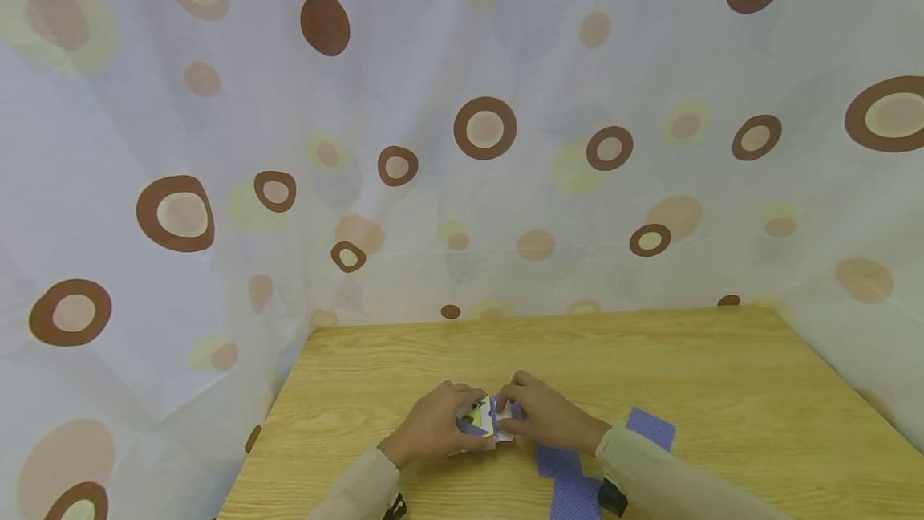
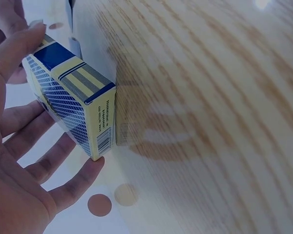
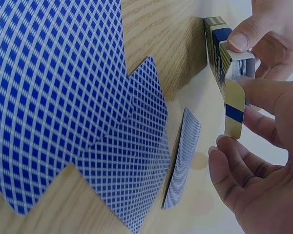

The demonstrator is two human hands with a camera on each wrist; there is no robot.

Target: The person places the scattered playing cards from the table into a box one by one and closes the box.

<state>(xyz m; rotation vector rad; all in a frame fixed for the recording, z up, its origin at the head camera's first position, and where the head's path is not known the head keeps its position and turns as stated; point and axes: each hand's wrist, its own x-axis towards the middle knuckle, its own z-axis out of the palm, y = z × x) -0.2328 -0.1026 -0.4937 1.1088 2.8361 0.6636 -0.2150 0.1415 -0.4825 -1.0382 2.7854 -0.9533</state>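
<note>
My left hand [image 1: 443,424] grips a playing card box [image 1: 478,417], thumb on one side and fingers spread along the other. In the left wrist view the box [image 2: 71,90] is blue and cream with a barcode, tilted close to the tabletop. Its far end stands open in the right wrist view, a cream flap [image 3: 234,109] folded out and the edges of cards [image 3: 240,70] showing inside. My right hand [image 1: 541,412] has bent fingers around that open end. One fingertip reaches the opening and is partly hidden; other fingertips [image 3: 223,144] touch the flap's tip.
Several blue-checked cards lie face down on the wooden table [image 1: 375,351]: one [image 1: 559,460] under my right wrist, another [image 1: 576,500] nearer me, and one [image 1: 653,426] to the right. A spotted curtain [image 1: 505,207] surrounds the table at the back and sides.
</note>
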